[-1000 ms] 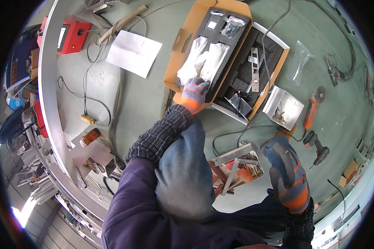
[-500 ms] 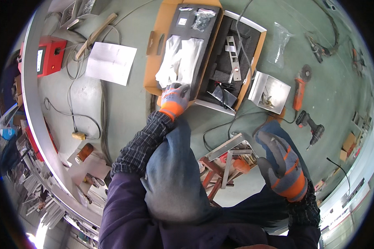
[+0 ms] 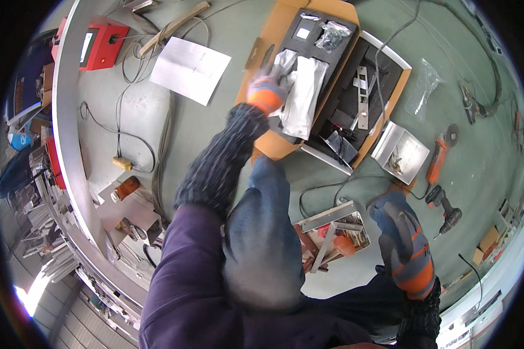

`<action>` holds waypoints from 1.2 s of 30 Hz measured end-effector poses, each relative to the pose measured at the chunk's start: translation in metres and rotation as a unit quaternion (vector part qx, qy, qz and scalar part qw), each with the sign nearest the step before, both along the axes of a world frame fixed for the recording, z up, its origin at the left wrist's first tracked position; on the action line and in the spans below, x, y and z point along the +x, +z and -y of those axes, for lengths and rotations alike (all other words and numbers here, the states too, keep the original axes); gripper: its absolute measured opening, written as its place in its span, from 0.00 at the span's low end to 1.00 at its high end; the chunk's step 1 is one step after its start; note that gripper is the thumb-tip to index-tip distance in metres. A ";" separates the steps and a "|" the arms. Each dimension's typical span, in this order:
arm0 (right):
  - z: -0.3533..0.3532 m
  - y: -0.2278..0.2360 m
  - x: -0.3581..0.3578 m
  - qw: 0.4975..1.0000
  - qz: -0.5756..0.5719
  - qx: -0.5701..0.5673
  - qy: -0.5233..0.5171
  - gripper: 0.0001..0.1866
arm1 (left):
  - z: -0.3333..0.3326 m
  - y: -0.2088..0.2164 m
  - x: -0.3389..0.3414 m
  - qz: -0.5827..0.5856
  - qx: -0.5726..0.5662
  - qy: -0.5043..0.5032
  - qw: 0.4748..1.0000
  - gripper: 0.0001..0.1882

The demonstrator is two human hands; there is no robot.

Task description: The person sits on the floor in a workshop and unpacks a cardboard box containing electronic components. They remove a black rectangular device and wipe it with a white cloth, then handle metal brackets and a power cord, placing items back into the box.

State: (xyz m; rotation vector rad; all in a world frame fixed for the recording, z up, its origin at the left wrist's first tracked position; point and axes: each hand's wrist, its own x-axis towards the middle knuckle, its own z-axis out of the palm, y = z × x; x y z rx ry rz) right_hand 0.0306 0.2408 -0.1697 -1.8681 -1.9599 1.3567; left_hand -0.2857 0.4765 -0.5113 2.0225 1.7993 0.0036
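My left hand [image 3: 268, 92], in a grey and orange glove, is over the left edge of an opened cardboard box [image 3: 279, 145]. It is at a pale plastic-wrapped piece [image 3: 284, 63], and motion smears its fingers. Beside it a longer white wrapped piece [image 3: 304, 96] lies on the black foam insert [image 3: 339, 53]. Higher on that foam sits a clear bag of small dark parts [image 3: 333, 36]. My right hand [image 3: 406, 247], gloved alike, hangs by my right knee, fingers loosely bent and apart, nothing in it.
Right of the foam, the box's other half holds a slotted metal plate [image 3: 363, 104]. A metal tray [image 3: 404, 154], an angle grinder [image 3: 441, 154] and a cordless drill [image 3: 444, 209] lie farther right. A tool tray [image 3: 332, 214] stands between my legs. Paper [image 3: 190, 71] and cables [image 3: 117, 125] are left.
My left hand has moved up and left across the wrapped pieces, from their near end to the box's left side. The view has shifted; my right hand stays by the knee.
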 end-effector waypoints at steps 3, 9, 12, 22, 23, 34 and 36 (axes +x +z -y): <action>-0.004 0.000 0.000 1.000 -0.017 0.006 -0.021 0.23 | 0.009 -0.004 0.035 -0.039 -0.071 -0.032 0.996 0.27; -0.004 0.000 0.000 1.000 -0.010 0.006 -0.026 0.24 | 0.008 0.008 0.039 -0.047 -0.070 0.006 0.996 0.34; -0.004 0.002 -0.004 0.999 -0.022 0.002 -0.035 0.24 | 0.003 0.010 0.033 -0.049 -0.110 -0.001 0.993 0.35; 0.001 0.000 -0.008 0.998 0.003 0.044 -0.037 0.23 | -0.029 0.011 0.024 -0.039 -0.194 0.067 0.978 0.35; -0.007 0.002 -0.010 0.998 -0.008 0.057 -0.013 0.23 | -0.024 0.005 0.017 0.004 -0.154 0.085 0.984 0.35; -0.013 0.007 0.001 0.998 -0.035 0.052 -0.016 0.24 | 0.089 0.054 0.026 0.148 0.076 -0.160 0.973 0.27; -0.007 0.007 0.002 0.997 -0.032 0.072 -0.024 0.26 | 0.089 0.020 0.007 0.152 0.103 -0.136 0.973 0.22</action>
